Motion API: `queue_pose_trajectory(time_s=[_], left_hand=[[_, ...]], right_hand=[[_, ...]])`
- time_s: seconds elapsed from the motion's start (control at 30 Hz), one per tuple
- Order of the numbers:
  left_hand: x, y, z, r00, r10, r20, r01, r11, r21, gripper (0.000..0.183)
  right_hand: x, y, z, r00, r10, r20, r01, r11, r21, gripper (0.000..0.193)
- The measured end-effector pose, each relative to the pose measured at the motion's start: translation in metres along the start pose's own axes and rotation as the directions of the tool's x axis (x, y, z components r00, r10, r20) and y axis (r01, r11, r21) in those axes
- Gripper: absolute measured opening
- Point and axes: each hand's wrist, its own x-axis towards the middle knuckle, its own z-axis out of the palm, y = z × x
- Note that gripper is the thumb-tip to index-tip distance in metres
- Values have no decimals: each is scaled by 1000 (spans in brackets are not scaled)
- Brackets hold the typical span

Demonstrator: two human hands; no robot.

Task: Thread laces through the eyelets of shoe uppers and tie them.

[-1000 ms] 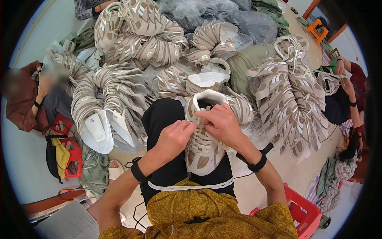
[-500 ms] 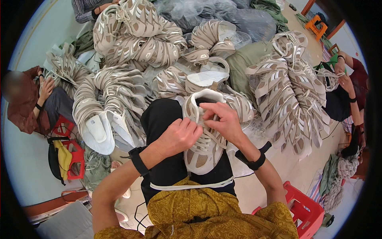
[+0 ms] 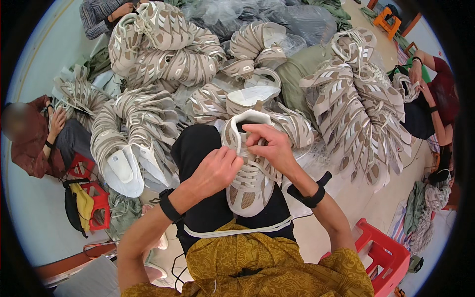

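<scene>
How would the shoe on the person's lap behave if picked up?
The shoe would probably feel light, with mesh-like panels near its toe. It's likely somewhat floppy, since the similar shoes at the right nest tightly. Its white collar, standing open, may keep some shape.

a shoe workshop: rows of matching uppers point(image 3: 146, 116) lie heaped beyond the left hand point(image 3: 215, 171), another stack point(image 3: 336, 104) right of the right hand point(image 3: 272, 146), a co-worker point(image 3: 29, 143) sitting farther out past each.
</scene>
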Motion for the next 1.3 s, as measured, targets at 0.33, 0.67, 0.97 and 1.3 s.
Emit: queue_pose_trajectory(time_s=[0.33, 0.67, 0.97, 1.3], left_hand=[[0, -1, 9, 990, 83, -116, -90, 994, -58, 15], [11, 1, -2, 960, -274, -63, 215, 860, -463, 15], [1, -7, -12, 639, -429, 639, 710, 8, -704, 17], [-8, -5, -14, 593, -597, 540, 629, -75, -774, 13]], right_hand=[[1, 5, 3, 1000, 31, -3, -31, 998, 57, 43], [1, 3, 4, 998, 58, 2, -57, 993, 107, 41], [-7, -5, 5, 958, -287, 11, 281, 927, -248, 46], [-7, -19, 35, 805, -571, 159, 547, 612, -571, 48]])
